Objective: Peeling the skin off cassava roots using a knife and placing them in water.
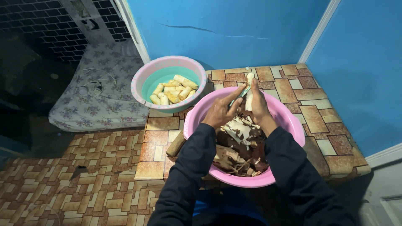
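- The right hand (258, 106) is closed around a pale, mostly peeled cassava root (250, 90), holding it upright over the far side of the pink basin (293, 125).
- The left hand (220, 112) grips a small knife (238, 95) with a light handle; its tip meets the root just beside the right hand's fingers.
- Both hands sit above the pink basin, forearms in dark sleeves reaching in from its near rim.
- Inside the pink basin lies a heap of brown and whitish peelings (238, 146), filling much of the bottom.
- An unpeeled brown root (176, 144) lies on the patterned mat (318, 109), touching the pink basin's left side.
- Beyond the pink basin, to its left, stands a second bowl (140, 81), pink outside and green inside, holding about ten peeled, cut pieces (173, 90).
- Judging by this, a good share of the peeling looks done: many clean pieces are stored and the root in hand is nearly bare, while at least the one brown root is untouched.
- Farther left of the pink basin, a flowered mattress (96, 92) lies on the floor.
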